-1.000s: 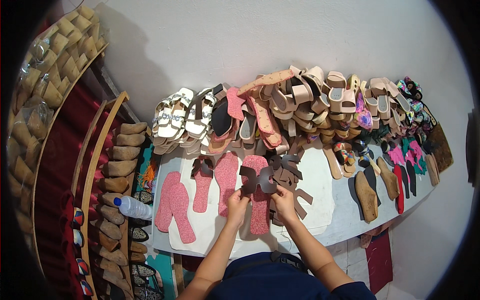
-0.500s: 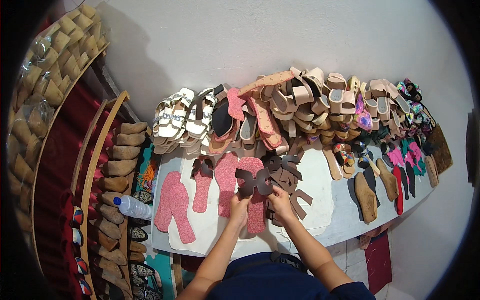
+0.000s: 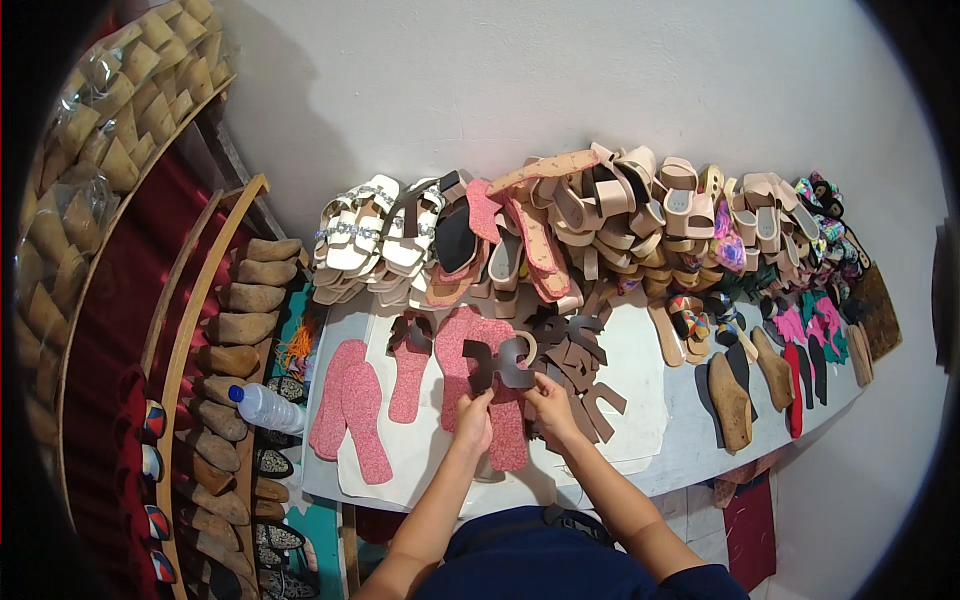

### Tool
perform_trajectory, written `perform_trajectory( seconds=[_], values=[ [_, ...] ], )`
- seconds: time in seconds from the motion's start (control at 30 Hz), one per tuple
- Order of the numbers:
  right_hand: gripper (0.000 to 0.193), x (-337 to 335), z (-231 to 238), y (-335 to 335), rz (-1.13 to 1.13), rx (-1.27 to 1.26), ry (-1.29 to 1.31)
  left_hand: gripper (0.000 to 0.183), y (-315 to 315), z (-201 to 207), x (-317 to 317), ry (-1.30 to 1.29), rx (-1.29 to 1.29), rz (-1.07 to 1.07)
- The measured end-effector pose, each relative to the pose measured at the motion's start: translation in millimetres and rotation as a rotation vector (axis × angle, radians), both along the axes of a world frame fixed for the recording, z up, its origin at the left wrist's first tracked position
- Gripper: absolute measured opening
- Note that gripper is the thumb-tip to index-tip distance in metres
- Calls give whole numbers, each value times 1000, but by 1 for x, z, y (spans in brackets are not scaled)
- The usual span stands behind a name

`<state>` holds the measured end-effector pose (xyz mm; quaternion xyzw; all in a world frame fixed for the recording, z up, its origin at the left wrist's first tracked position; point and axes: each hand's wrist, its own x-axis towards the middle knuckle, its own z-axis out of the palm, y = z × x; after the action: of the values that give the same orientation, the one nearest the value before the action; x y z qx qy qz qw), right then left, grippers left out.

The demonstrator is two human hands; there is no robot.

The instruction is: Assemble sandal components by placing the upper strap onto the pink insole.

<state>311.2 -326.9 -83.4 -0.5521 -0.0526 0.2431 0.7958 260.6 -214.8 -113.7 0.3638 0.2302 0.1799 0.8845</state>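
Between my two hands is a dark brown sandal upper [image 3: 513, 364], a flat cut-out with notched sides. My left hand [image 3: 474, 421] pinches its lower left edge, and my right hand [image 3: 548, 404] grips its lower right corner. Beneath it lies a pink speckled insole [image 3: 509, 450], partly covered by the upper. Another pink insole [image 3: 452, 375] overlaps beside it on the left. Farther left, a pink insole [image 3: 405, 385] has a dark upper [image 3: 410, 333] on its far end. Right of my hands spreads a pile of brown uppers [image 3: 572, 360].
Stacked sandals [image 3: 580, 220] line the back of the table [image 3: 640, 488] against the wall. At left stand a water bottle [image 3: 268, 409] and a rack of wooden shoe lasts [image 3: 240, 328]. More pink insoles [image 3: 366, 425] lie front left; a wooden last [image 3: 730, 402] lies right.
The upper in my hands has shifted slightly left and turned a little, uncovering a pale ring-shaped edge beside it. Both hands keep their hold. The whole view has shifted slightly.
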Motion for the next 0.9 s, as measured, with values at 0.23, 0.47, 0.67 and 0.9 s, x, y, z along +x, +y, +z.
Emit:
perform_trajectory(
  seconds=[0.23, 0.47, 0.67, 0.9],
  values=[
    [9, -15, -26, 5, 181, -94, 56, 22, 13, 4, -20, -54, 22, -121],
    [12, -26, -36, 35, 192, 21, 224, 24, 31, -11, -70, 96, 123, -198],
    [25, -47, -38, 60, 460, -150, 361, 19, 64, -12, -96, 204, 137, -23],
    [18, -67, -46, 90, 369, -213, 433, 36, 97, -30, -96, 464, 358, -39]
  ],
)
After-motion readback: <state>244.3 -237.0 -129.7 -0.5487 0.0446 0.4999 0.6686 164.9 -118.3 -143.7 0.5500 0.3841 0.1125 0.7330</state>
